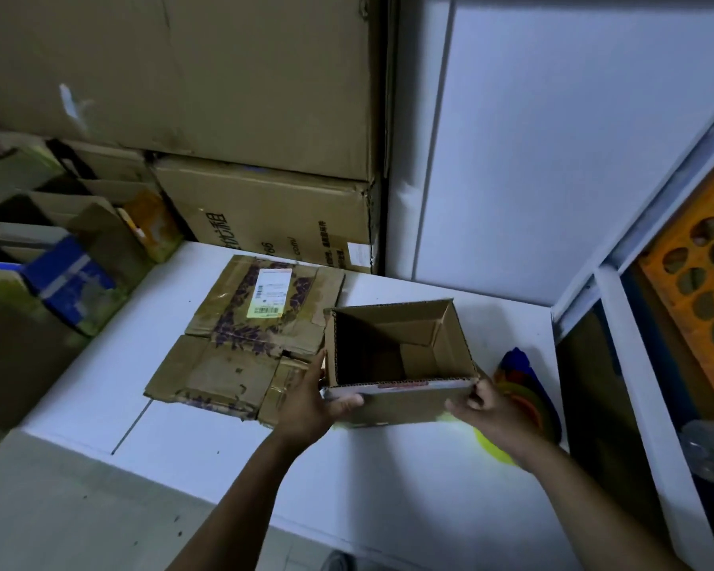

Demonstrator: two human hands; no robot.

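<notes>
**Left hand (312, 399) and right hand (489, 408) grip the open box (405, 410) by its near corners**

You hold it right of centre in the frame, fingers curled round its front wall, beside the flattened carton (240, 344). Uneven squeezing may buckle the thin walls (inner flaps look loose) or tip it onto the coloured stack (524, 389) to its right.

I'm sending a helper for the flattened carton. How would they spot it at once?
On the white table, in front of the big stacked cartons, the flattened carton lies beside the open box that the left hand and right hand hold. It alone is flat, with a white shipping label on top.
</notes>
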